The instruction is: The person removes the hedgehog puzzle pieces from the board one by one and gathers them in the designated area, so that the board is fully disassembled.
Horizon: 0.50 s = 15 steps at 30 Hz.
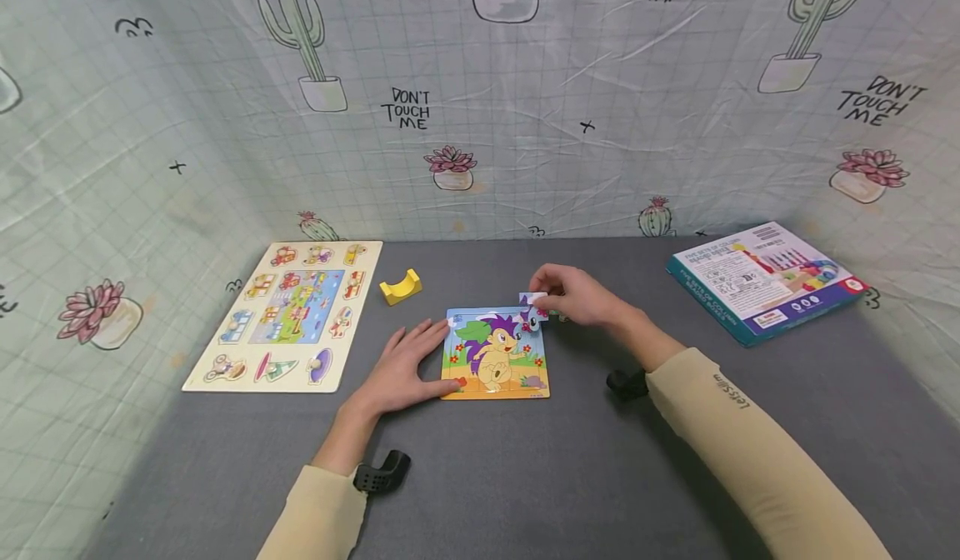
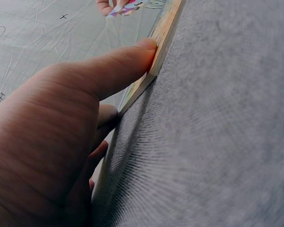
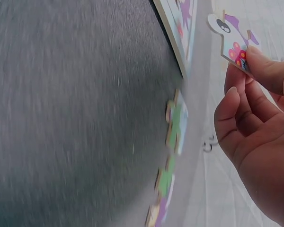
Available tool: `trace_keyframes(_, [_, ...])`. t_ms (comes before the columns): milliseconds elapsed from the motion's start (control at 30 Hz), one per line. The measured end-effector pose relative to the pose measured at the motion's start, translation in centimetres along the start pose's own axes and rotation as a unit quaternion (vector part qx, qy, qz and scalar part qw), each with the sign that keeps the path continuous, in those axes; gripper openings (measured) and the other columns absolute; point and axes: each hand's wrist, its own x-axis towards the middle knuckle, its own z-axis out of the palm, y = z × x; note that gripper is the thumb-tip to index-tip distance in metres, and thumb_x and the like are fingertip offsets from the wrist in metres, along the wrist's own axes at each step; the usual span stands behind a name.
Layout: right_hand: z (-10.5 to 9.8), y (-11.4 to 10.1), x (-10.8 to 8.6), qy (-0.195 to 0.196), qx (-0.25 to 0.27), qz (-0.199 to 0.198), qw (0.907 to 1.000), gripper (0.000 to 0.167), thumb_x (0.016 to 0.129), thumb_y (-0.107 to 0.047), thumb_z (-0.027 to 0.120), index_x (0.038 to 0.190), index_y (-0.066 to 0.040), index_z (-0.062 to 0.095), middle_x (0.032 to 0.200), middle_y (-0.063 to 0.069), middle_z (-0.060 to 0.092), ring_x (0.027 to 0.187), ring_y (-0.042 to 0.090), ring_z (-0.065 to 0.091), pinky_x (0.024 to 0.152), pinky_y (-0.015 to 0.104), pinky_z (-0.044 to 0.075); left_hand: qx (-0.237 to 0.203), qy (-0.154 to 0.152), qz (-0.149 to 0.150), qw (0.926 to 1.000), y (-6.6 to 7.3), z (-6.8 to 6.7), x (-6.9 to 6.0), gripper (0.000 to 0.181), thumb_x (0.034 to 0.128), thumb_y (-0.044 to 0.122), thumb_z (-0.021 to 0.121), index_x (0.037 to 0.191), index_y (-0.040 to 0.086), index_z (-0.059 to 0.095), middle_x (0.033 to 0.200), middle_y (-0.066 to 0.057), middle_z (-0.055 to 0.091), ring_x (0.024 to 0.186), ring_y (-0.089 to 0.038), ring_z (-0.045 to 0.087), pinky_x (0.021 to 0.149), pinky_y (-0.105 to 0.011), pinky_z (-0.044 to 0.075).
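Note:
A square hedgehog puzzle board (image 1: pixel 495 394) with a blue and orange border lies flat on the dark table in front of me. At its left side rests my left hand (image 1: pixel 405 368), fingers extended beside the edge; in the left wrist view its thumb (image 2: pixel 128 59) presses on the board's edge. Over the board's upper right corner, my right hand (image 1: pixel 577 296) pinches a puzzle piece (image 3: pixel 234 41) between thumb and fingers. That piece shows an eye, purple patches and a pink butterfly, and it is tilted. Loose puzzle pieces (image 3: pixel 176 124) lie on the table near the right hand, mostly hidden in the head view.
To the left lies a cream wooden board (image 1: pixel 300 368) with vehicle and toy pictures. A yellow curved block (image 1: pixel 401 287) sits behind the left hand. At the right back is a teal-edged game box (image 1: pixel 765 281). A printed curtain (image 1: pixel 525 77) encloses the table's back and sides.

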Motion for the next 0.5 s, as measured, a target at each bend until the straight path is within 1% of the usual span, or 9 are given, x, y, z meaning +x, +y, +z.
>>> trace_keyframes(167, [-1.4, 0.9, -0.8, 0.007, 0.001, 0.016, 0.9998, 0.012, 0.1, -0.005, 0.063, 0.11, 0.0, 0.06, 0.094, 0.01, 0.062, 0.084, 0.029, 0.056, 0.071, 0.038, 0.045, -0.002, 0.001, 0.003, 1.0, 0.0, 0.1, 0.0, 0.091, 0.0828, 0.053, 0.075, 0.155, 0.007, 0.042, 0.159, -0.007, 0.038, 0.149, -0.033, 0.024, 0.119, -0.058, 0.008])
trace_keyframes(300, [-2.3, 1.8, -1.4, 0.008, 0.004, 0.023, 0.9997, 0.012, 0.1, -0.005, 0.063, 0.11, 0.002, 0.06, 0.094, 0.01, 0.062, 0.084, 0.033, 0.056, 0.068, 0.035, 0.045, -0.004, 0.003, 0.003, 1.0, 0.0, 0.1, 0.0, 0.091, 0.0826, 0.053, 0.076, 0.154, 0.007, 0.042, 0.159, -0.007, 0.039, 0.149, -0.033, 0.024, 0.119, -0.059, 0.008])
trace_keyframes(500, [-3.9, 2.8, -2.5, 0.02, -0.003, 0.031, 0.9993, 0.014, 0.1, -0.006, 0.063, 0.111, 0.003, 0.06, 0.094, 0.011, 0.062, 0.084, 0.027, 0.055, 0.071, 0.033, 0.045, -0.001, 0.001, 0.0, 1.0, -0.1, 0.1, 0.0, 0.091, 0.083, 0.053, 0.075, 0.155, 0.008, 0.042, 0.16, -0.007, 0.038, 0.15, -0.033, 0.024, 0.119, -0.058, 0.009])
